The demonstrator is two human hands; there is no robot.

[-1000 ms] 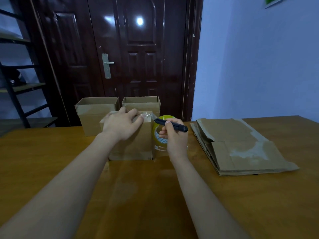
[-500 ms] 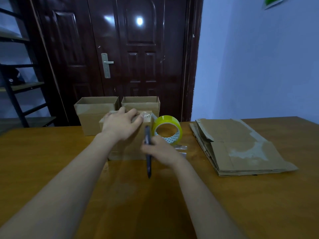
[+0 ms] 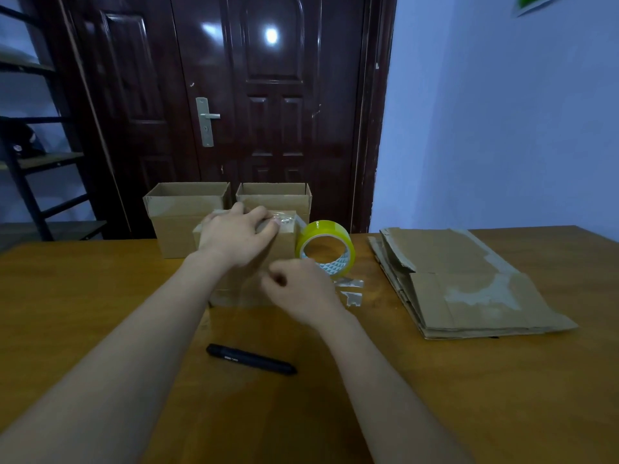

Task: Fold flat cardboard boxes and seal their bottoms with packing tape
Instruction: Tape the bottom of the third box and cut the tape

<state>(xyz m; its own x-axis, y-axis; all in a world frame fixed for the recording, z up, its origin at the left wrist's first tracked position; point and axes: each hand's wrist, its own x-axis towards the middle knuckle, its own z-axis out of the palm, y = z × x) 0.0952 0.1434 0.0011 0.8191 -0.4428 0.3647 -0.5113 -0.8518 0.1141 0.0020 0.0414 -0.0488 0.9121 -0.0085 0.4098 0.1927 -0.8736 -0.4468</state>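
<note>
A small cardboard box (image 3: 288,242) stands on the wooden table (image 3: 452,396) with clear tape over its top. My left hand (image 3: 234,236) lies over that top and holds the box down. My right hand (image 3: 301,289) is at the box's front face with its fingers curled, where a clear strip of tape hangs. I cannot tell whether the fingers pinch the strip. A yellow roll of packing tape (image 3: 326,229) stands on edge just right of the box. A black cutter (image 3: 251,359) lies on the table between my forearms.
Two folded boxes (image 3: 181,209) (image 3: 273,195) with open tops stand behind the taped one. A stack of flat cardboard (image 3: 469,283) lies at the right. Tape scraps (image 3: 351,289) lie by the roll. A dark door and a shelf (image 3: 33,159) are behind the table.
My right hand has let go of the black cutter, which now lies on the table, and has moved to the box's front. The left hand stayed on the box top.
</note>
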